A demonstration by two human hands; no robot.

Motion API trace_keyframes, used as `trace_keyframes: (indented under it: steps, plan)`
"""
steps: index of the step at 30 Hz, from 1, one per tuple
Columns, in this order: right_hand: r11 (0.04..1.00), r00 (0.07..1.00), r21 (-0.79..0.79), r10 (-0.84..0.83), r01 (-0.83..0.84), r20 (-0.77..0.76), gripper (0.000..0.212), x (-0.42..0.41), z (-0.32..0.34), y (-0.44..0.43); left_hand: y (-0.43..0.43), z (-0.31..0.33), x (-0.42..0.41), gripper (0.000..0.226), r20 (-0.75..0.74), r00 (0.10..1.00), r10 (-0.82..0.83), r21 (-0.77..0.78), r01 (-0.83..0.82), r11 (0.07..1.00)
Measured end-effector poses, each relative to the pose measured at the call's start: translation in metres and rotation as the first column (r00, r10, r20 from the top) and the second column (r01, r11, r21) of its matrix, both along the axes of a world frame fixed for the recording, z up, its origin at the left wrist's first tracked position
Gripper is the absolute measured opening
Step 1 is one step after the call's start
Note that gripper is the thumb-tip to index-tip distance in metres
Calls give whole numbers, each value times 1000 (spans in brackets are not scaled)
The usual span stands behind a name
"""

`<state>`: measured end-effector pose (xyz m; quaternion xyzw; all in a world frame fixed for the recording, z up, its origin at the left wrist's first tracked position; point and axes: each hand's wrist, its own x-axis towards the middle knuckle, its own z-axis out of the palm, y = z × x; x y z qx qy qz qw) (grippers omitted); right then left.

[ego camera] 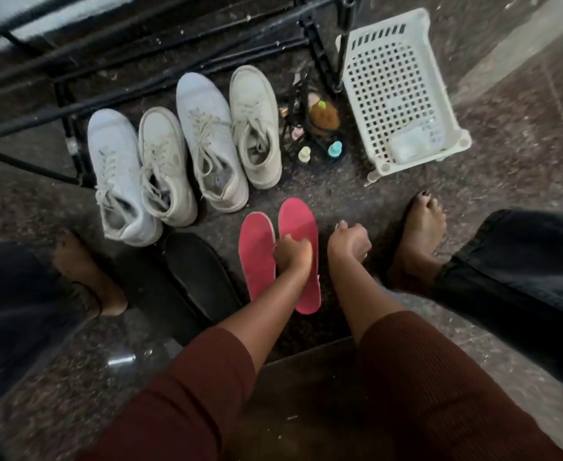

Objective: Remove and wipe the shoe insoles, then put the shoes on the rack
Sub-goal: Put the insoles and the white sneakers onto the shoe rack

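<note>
While both arms reach down between the person's bare feet, the left hand [291, 257] sits right over the two red insoles [298, 227], which lie side by side on the dark speckled floor [506, 161]. Its fingers are curled down onto the insoles where their inner edges meet; whether they actually pinch an edge or only press on it, I cannot tell, as the knuckles hide the fingertips. Just right of the insoles, the right hand [350, 242] is balled into a loose fist, fingers pressed together, clear of the red pair (something pale peeks out beneath it, too hidden to name).

Left of the red insoles lies a black insole [197, 271], flat on the floor and very dark. Beyond the insoles, four white sneakers [187, 154] stand in a row, toes pointing away, laces loose, all on the floor in front of the black rack [74, 94], whose lower bars run above them. To the right of the sneakers, a small dark holder with little bottles [320, 128] stands close by, and a white perforated basket [393, 94] stands further right. Rust-red sleeves [423, 377] cover both forearms.
</note>
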<state>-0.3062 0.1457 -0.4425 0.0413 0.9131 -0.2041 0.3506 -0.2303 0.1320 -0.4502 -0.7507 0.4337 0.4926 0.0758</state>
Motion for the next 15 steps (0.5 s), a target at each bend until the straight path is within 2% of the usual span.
trace_keyframes:
  steps: [3, 7, 8, 11, 14, 15]
  plan:
    - [961, 993, -250, -116, 117, 18, 30, -45, 19, -26, -25, 19, -45, 41, -145, 989, -43, -50, 36, 998]
    - [797, 924, -467, -321, 383, 210, 10, -115, 32, -56, -58, 44, -108, 44, -289, 943, -166, -162, 123, 979]
    - [792, 926, -481, -315, 377, 207, 14, -129, 35, -61, -64, 49, -122, 44, -310, 930, -200, -188, 146, 971]
    - [881, 967, -401, -246, 251, 64, 35, -162, 36, -76, -76, 54, -156, 45, -367, 895, -255, -198, 193, 961]
    - [916, 975, -337, -216, 220, 49, 33, -177, 40, -86, -78, 53, -170, 46, -367, 876, -314, -202, 255, 946]
    - [965, 987, -216, -157, 146, -33, 33, -178, 44, -86, -77, 51, -171, 46, -365, 869, -334, -215, 271, 938]
